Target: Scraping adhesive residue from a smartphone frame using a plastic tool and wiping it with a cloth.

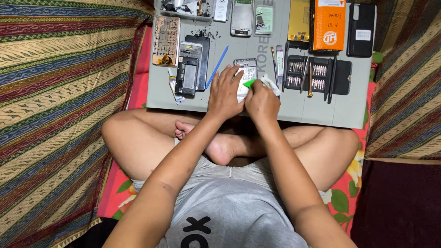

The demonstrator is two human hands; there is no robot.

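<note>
Sitting cross-legged on a red flowered cloth (345, 193), the person leans over a grey work mat (257, 103) that serves as the bench, both forearms reaching forward to its near middle. An opened phone (246, 69), its back removed and its insides showing, lies flat on the mat directly under the hands.

The left hand (225, 94) lies palm down with its fingers spread over the left half and lower end of the phone, pressing it to the mat. The right hand (262, 102) is just beside it on the right, the two nearly touching, fingers curled and pinched on a small green pick (249, 83) whose tip meets the phone's right edge; a white cloth or wipe (271, 84) is bunched in the same hand. Only the top part of the phone shows above the fingers.

To the left of the hands, apart from them, are a blue pry stick (217, 67) lying at a slant, a stack of dark phone frames (190, 69), a small glue tube (173, 87) and a cracked screen panel (166, 40). To the right is an open black screwdriver bit case (317, 76), with slim tools laid beside it. Along the far edge lie further phone parts, an orange box (329, 24), a gold back cover (299, 20) and a black phone case (361, 30). Striped woven fabric (59, 92) covers the surroundings on both sides.
</note>
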